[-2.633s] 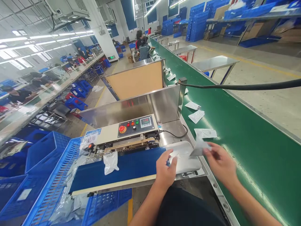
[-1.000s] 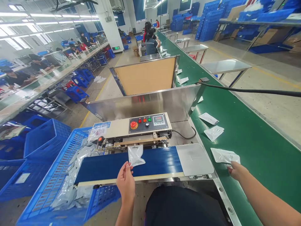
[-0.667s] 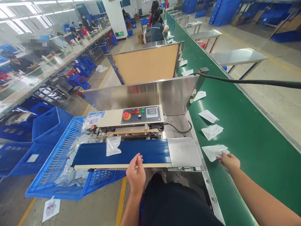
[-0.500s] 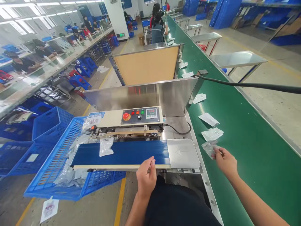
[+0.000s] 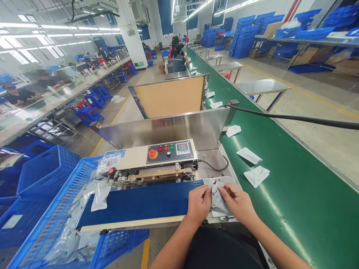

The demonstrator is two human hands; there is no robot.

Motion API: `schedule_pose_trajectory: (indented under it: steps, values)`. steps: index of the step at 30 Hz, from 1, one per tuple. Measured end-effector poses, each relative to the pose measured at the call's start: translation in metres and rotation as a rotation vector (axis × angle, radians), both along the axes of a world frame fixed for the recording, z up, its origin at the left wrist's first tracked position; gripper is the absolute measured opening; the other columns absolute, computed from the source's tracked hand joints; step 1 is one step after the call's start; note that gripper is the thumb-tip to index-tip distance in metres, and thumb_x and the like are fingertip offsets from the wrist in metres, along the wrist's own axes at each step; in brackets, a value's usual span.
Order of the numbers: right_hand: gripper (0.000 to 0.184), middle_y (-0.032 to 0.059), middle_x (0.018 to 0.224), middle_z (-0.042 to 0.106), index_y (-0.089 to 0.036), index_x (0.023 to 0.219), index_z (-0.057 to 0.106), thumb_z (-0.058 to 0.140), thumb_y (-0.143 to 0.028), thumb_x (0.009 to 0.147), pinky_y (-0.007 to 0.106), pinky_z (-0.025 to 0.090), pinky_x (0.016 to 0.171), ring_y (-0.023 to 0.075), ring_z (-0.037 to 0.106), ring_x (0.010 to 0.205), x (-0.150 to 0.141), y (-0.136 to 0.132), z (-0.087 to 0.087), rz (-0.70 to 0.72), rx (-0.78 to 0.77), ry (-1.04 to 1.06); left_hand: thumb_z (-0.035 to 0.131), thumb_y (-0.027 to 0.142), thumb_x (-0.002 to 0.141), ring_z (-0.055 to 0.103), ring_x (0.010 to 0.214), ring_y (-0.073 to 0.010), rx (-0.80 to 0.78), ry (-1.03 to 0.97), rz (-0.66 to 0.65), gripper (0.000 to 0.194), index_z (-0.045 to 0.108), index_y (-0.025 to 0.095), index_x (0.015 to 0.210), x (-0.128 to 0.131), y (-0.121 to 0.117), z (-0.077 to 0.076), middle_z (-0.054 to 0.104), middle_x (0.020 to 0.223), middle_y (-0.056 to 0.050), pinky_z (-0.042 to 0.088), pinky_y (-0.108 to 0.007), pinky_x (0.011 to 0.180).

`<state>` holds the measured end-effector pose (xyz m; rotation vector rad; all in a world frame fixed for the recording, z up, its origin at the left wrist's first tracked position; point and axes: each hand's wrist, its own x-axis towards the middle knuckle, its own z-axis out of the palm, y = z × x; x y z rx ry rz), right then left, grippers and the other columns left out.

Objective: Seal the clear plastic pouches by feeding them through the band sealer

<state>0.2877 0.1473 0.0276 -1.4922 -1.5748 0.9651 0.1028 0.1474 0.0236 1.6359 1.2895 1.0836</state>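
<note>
A small plastic bag [image 5: 218,201] with dark print is pinched at its upper edge between both my hands, over the metal plate at the right end of the sealing machine. My left hand [image 5: 198,204] grips its left corner, fingers closed, beside the blue belt [image 5: 148,203]. On the other corner, the fingers of my right hand [image 5: 238,203] are closed too. What lies inside the bag I cannot make out. Another filled bag [image 5: 101,196] rests at the belt's left end, partly over the crate. Behind the belt stands the machine's control panel [image 5: 169,151] with a red knob.
To the right runs a green conveyor [image 5: 297,198] carrying several flat bags [image 5: 256,175]. A blue crate [image 5: 53,209] full of bags sits under the belt's left end. A metal partition [image 5: 168,129] rises behind the machine, and a black cable [image 5: 294,118] crosses the conveyor. Other people sit farther off.
My right hand has brought a bag from the green conveyor to the metal plate, and my left hand has moved right to grip it. The bag on the belt has travelled left.
</note>
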Motion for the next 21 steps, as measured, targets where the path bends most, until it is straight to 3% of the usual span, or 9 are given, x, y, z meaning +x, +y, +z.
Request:
schedule_pose_trajectory:
  steps: [3, 6, 8, 11, 15, 19, 21]
  values:
    - [0.060, 0.0020, 0.057, 0.062, -0.022, 0.071, 0.068, 0.061, -0.077, 0.092, 0.029, 0.045, 0.055, 0.0177, 0.055, 0.055, -0.008, 0.006, -0.014, -0.042, -0.199, 0.115, 0.058, 0.054, 0.104, 0.059, 0.067, -0.0181, -0.175, -0.074, 0.149, 0.051, 0.077, 0.018, 0.074, -0.010, 0.004, -0.018, 0.069, 0.069, -0.004, 0.044, -0.028, 0.065]
    - [0.062, 0.0014, 0.052, 0.058, -0.021, 0.063, 0.062, 0.067, -0.080, 0.083, 0.028, 0.037, 0.050, 0.0146, 0.048, 0.050, -0.011, 0.023, -0.027, -0.139, -0.329, 0.173, 0.075, 0.068, 0.084, 0.052, 0.059, -0.0164, -0.477, -0.309, 0.317, 0.054, 0.075, 0.017, 0.067, -0.015, 0.023, -0.041, 0.063, 0.060, -0.002, 0.036, -0.027, 0.056]
    - [0.060, 0.0005, 0.050, 0.056, -0.022, 0.061, 0.059, 0.071, -0.078, 0.080, 0.027, 0.031, 0.046, 0.0120, 0.042, 0.046, -0.015, 0.038, -0.034, -0.177, -0.412, 0.225, 0.080, 0.074, 0.073, 0.051, 0.055, -0.0159, -0.588, -0.411, 0.369, 0.059, 0.076, 0.016, 0.067, -0.017, 0.037, -0.052, 0.062, 0.058, -0.003, 0.036, -0.027, 0.055]
    - [0.057, -0.0012, 0.048, 0.054, -0.023, 0.061, 0.054, 0.071, -0.075, 0.078, 0.026, 0.027, 0.043, 0.0102, 0.039, 0.041, -0.029, 0.057, -0.042, -0.165, -0.500, 0.260, 0.083, 0.080, 0.063, 0.054, 0.055, -0.0167, -0.605, -0.458, 0.394, 0.067, 0.076, 0.013, 0.067, -0.024, 0.049, -0.057, 0.064, 0.059, -0.006, 0.041, -0.028, 0.056]
    - [0.055, -0.0003, 0.049, 0.058, -0.023, 0.064, 0.058, 0.070, -0.073, 0.080, 0.025, 0.031, 0.042, 0.0109, 0.044, 0.040, -0.059, 0.071, -0.048, -0.105, -0.491, 0.195, 0.087, 0.079, 0.060, 0.059, 0.058, -0.0176, -0.566, -0.497, 0.457, 0.070, 0.080, 0.011, 0.072, -0.050, 0.046, -0.054, 0.069, 0.064, -0.008, 0.046, -0.030, 0.060]
    - [0.056, 0.0006, 0.052, 0.062, -0.020, 0.074, 0.069, 0.071, -0.075, 0.083, 0.025, 0.037, 0.045, 0.0121, 0.050, 0.044, -0.086, 0.065, -0.045, -0.026, -0.501, 0.212, 0.088, 0.075, 0.066, 0.063, 0.064, -0.0190, -0.512, -0.523, 0.523, 0.068, 0.084, 0.010, 0.084, -0.082, 0.033, -0.054, 0.075, 0.072, -0.010, 0.047, -0.028, 0.060]
    - [0.060, 0.0020, 0.056, 0.064, -0.019, 0.076, 0.072, 0.069, -0.078, 0.084, 0.025, 0.038, 0.045, 0.0128, 0.052, 0.047, -0.086, 0.055, -0.041, -0.017, -0.518, 0.234, 0.089, 0.071, 0.069, 0.070, 0.072, -0.0222, -0.488, -0.588, 0.550, 0.065, 0.086, 0.010, 0.093, -0.097, 0.025, -0.056, 0.079, 0.080, -0.011, 0.052, -0.029, 0.064]
